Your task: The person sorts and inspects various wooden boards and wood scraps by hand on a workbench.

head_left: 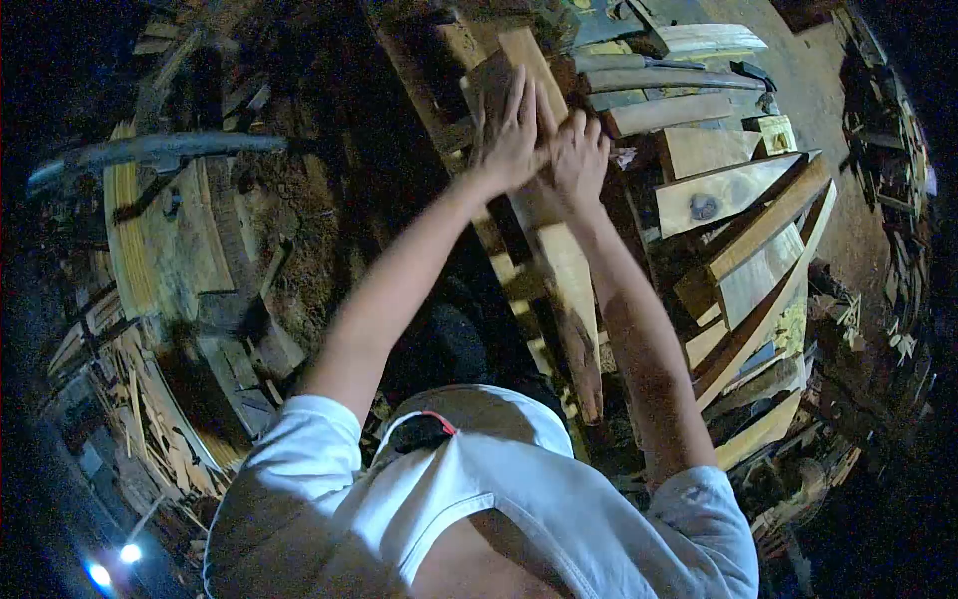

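Observation:
My left hand (511,145) lies with its fingers stretched out over a pale wooden board (534,65) at the top middle. Close beside it, my right hand (580,158) has its fingers curled down near the board's right edge. Whatever the right fingers hold, if anything, is hidden under them. The left thumb reaches across towards the right hand. Below both hands, a long tapering piece of wood (571,285) runs down between my forearms, its lower end darker.
Right of my hands lie several wood pieces, among them a knotted wedge (723,198) and a thick beam (768,215). A long-handled tool (679,78) rests above them. To the left are a curved pale bar (160,148) and stacked planks (185,240). Two bright lamps (115,564) shine lower left.

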Motion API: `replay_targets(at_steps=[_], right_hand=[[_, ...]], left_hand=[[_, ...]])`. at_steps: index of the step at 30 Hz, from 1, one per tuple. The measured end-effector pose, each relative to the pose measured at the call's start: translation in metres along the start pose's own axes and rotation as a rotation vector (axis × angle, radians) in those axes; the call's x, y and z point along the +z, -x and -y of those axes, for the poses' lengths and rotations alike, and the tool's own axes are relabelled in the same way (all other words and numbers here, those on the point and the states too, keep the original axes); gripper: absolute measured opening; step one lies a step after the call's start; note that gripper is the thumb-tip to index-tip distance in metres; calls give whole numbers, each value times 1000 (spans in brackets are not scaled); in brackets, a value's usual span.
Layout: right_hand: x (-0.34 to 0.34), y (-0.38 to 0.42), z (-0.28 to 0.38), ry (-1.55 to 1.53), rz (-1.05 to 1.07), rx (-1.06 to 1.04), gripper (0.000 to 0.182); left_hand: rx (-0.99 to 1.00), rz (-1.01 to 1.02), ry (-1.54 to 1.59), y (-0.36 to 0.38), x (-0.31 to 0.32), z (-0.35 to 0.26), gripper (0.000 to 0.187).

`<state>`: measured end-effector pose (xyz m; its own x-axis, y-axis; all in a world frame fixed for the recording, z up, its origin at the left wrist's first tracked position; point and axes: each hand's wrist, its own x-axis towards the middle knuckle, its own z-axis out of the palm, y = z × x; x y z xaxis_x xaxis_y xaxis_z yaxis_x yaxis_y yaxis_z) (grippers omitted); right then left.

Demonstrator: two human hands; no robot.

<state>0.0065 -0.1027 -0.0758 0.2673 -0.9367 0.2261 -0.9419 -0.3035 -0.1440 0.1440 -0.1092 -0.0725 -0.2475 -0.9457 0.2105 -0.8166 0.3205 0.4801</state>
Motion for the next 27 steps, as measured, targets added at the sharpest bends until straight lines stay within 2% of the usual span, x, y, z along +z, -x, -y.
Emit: replay_targets(at_steps=[1, 3, 4, 6, 7, 9, 11, 13, 17, 21, 23, 25, 26, 27], right_hand=[[24, -18, -4, 31, -96, -39, 23], [33, -39, -1, -17, -87, -10, 23], [29, -37, 0, -17, -95, -11, 23], [18, -31, -1, 9, 117, 8, 36], [14, -15, 3, 58, 87, 20, 36], [-7, 31, 2, 52, 32, -28, 49], [-32, 86, -2, -3, 34, -39, 61], [-64, 141, -4, -74, 224, 11, 81], [-96, 220, -14, -1, 396, -13, 71], [-102, 208, -8, -16, 445, 14, 68], [-81, 186, -11, 69, 346, -16, 73], [-76, 132, 1, 12, 340, 45, 82], [-52, 110, -2, 21, 326, 50, 80], [-30, 89, -8, 86, 246, 7, 93]], left_hand=[[-28, 83, -70, -14, -11, 6, 90], [51, -51, 136, -34, 15, 41, 92], [56, -55, 132, -30, 14, 40, 92], [38, 22, 18, -28, 1, 26, 93], [-62, 49, 141, -16, -3, 7, 93], [-15, 122, -287, 22, -4, -19, 94], [-3, 146, -185, 67, -15, -57, 97], [14, 200, -164, 112, -23, -93, 97], [19, 346, -37, 175, -30, -145, 102], [3, 377, 19, 170, -33, -145, 103], [2, 319, -2, 148, -32, -127, 102], [15, 247, -44, 111, -27, -95, 97], [-6, 218, -19, 92, -22, -79, 97], [12, 127, -29, 71, -16, -60, 96]])
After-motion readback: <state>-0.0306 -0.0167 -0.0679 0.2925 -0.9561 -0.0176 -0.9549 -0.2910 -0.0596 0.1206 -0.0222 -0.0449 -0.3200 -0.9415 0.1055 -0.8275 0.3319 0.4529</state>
